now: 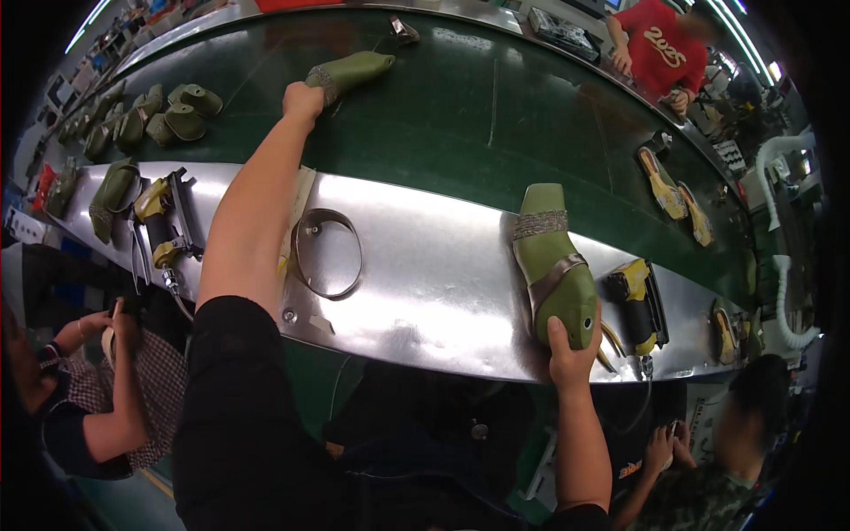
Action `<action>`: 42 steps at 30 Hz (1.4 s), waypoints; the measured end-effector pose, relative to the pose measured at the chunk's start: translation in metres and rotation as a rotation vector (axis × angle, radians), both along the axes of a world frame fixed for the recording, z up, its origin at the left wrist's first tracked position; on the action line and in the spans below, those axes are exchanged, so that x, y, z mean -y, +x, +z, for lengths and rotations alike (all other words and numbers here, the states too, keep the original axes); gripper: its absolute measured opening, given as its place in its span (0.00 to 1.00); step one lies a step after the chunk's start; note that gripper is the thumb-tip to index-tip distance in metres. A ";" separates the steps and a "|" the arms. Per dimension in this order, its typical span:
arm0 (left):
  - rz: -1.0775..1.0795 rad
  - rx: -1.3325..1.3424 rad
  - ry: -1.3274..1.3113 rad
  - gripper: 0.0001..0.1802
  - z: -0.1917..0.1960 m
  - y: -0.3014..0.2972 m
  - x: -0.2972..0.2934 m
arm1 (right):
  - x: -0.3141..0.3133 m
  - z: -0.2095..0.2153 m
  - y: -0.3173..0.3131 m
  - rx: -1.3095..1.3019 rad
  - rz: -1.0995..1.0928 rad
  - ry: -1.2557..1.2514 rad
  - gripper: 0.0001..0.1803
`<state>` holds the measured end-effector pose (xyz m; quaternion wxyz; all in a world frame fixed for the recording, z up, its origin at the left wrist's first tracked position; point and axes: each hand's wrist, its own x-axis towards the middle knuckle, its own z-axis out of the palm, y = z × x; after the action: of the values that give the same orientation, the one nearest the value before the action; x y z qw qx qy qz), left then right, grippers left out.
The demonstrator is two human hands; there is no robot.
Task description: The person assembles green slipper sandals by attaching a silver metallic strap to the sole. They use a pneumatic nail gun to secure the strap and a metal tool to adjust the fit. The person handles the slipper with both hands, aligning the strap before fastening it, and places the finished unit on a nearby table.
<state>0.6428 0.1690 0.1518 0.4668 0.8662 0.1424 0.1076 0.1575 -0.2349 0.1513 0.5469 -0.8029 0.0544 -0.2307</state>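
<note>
My left hand [304,103] reaches far over the green conveyor belt and is closed on the end of a green shoe last [359,71] that has a glittery band round it. Nearer to me, my right hand [574,356] grips another green shoe last [551,252] by its rounded end, where a round hole shows. This last lies over the metal bench, its other end toward the belt. It carries a glittery band [540,225] and a shiny brownish strap [558,275]. Beyond the left-hand last, a small shiny strap piece [404,31] rests on the belt.
On the metal bench [425,283] lie a brown strap loop [328,253], yellow-black staple guns [158,221] [636,305] and yellow-handled pliers [609,348]. Several green lasts [181,119] stand at the belt's left. Soles [664,186] lie right. Co-workers sit on both sides; another [660,49] stands opposite.
</note>
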 end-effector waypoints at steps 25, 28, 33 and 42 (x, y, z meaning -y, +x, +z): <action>-1.035 0.153 0.227 0.26 0.056 -0.235 0.134 | -0.004 0.000 0.002 0.040 0.028 0.054 0.27; -0.869 0.375 0.430 0.25 0.086 -0.257 0.118 | -0.003 0.005 -0.002 0.032 0.001 0.025 0.28; -0.470 0.314 0.362 0.28 0.091 -0.277 0.040 | 0.001 0.003 -0.003 0.035 -0.035 -0.030 0.32; -0.510 -0.018 0.095 0.20 0.074 -0.323 -0.014 | -0.002 0.002 -0.009 0.169 -0.129 -0.016 0.39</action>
<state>0.3197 0.1834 0.2258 0.4365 0.8959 -0.0815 -0.0145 0.1487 -0.2328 0.1536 0.5273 -0.7797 0.0577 -0.3328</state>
